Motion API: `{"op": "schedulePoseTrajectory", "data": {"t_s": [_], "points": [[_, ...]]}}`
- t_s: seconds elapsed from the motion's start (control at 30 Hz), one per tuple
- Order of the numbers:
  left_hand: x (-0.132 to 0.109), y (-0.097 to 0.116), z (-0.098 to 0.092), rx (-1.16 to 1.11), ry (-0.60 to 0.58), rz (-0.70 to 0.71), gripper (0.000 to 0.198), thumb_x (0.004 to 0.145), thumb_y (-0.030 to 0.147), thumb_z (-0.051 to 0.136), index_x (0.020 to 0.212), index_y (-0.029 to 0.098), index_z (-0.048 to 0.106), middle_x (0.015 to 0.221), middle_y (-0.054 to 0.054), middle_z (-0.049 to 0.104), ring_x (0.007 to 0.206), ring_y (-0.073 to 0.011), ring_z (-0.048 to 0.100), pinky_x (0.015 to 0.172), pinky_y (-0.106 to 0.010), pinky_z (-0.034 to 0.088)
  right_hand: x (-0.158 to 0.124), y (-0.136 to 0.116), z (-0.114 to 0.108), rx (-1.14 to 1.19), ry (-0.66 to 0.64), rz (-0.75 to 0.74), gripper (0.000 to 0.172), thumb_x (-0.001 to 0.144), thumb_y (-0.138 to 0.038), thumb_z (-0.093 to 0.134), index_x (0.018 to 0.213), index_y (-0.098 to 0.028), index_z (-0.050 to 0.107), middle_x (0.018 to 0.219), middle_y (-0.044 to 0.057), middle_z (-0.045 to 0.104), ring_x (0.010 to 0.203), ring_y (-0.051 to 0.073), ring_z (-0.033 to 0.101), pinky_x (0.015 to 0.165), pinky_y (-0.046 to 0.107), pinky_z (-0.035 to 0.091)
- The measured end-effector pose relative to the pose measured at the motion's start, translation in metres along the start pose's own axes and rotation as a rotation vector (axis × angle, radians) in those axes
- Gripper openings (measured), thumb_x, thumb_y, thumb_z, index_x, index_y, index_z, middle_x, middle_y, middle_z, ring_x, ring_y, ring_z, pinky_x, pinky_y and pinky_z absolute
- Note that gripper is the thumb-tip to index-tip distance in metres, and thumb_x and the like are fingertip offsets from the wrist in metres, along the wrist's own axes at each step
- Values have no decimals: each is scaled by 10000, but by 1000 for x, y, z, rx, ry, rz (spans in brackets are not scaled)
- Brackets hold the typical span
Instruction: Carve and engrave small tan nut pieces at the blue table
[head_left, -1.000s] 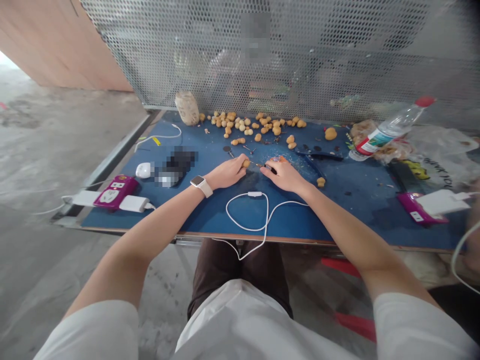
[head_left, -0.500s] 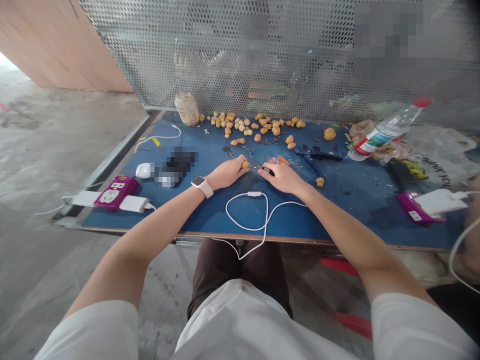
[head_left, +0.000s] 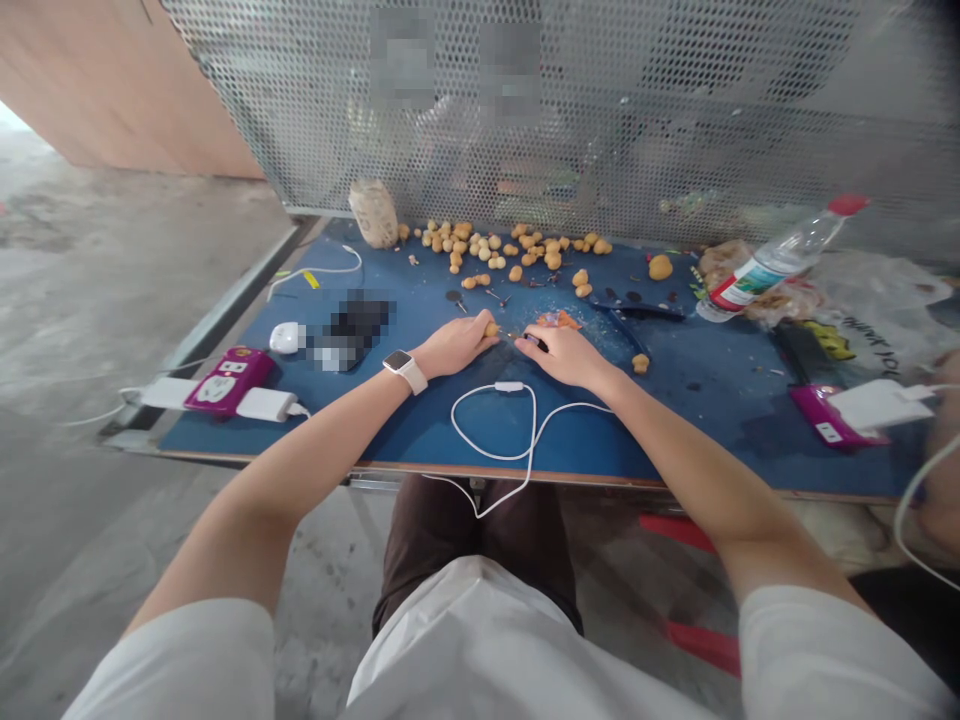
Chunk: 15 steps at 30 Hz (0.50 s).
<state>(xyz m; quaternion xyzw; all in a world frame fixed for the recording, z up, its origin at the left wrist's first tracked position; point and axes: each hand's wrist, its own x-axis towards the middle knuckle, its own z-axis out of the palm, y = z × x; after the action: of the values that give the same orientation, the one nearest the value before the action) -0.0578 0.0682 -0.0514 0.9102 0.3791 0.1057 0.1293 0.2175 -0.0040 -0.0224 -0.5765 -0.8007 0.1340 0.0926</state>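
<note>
My left hand, with a watch on the wrist, is closed around a small tan gourd-shaped piece above the blue tabletop. Opposite it, my right hand grips a thin pointed tool with a dark handle. The tool's slim metal tip points left, toward the piece; whether the two touch is too small to tell. Just beyond my right hand lies an orange scrap among pale shavings. One more tan piece rests to the right of that hand.
Several tan pieces line the back, beside a cloudy jar and a perforated metal screen. A white cable loops in front of my hands. Purple power strips stand at both sides. A bottle leans at the right.
Both hands keep nearly the same place and hold. The view has shifted very slightly.
</note>
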Motion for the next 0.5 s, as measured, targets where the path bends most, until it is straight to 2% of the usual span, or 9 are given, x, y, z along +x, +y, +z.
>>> {"op": "schedulePoseTrajectory", "data": {"t_s": [0.17,0.5], "points": [[0,3,-2,37,-11,-3,127,1345,362,530,1321,239,553,1307,-245,922,1191,-385,925,1013,-435,658,0,-5,-2,-23,-16,15,457,1343,-537,506,1332,-230,845,1235,173,964,1203,400,890,913,396,501],[0,4,-3,47,-12,-8,137,1347,368,548,1320,235,559,1309,-242,919,1217,-385,933,1027,-430,667,-1,-7,-4,-63,-18,25,433,1353,-540,525,1227,-244,815,1184,160,953,1147,377,876,871,383,464]]}}
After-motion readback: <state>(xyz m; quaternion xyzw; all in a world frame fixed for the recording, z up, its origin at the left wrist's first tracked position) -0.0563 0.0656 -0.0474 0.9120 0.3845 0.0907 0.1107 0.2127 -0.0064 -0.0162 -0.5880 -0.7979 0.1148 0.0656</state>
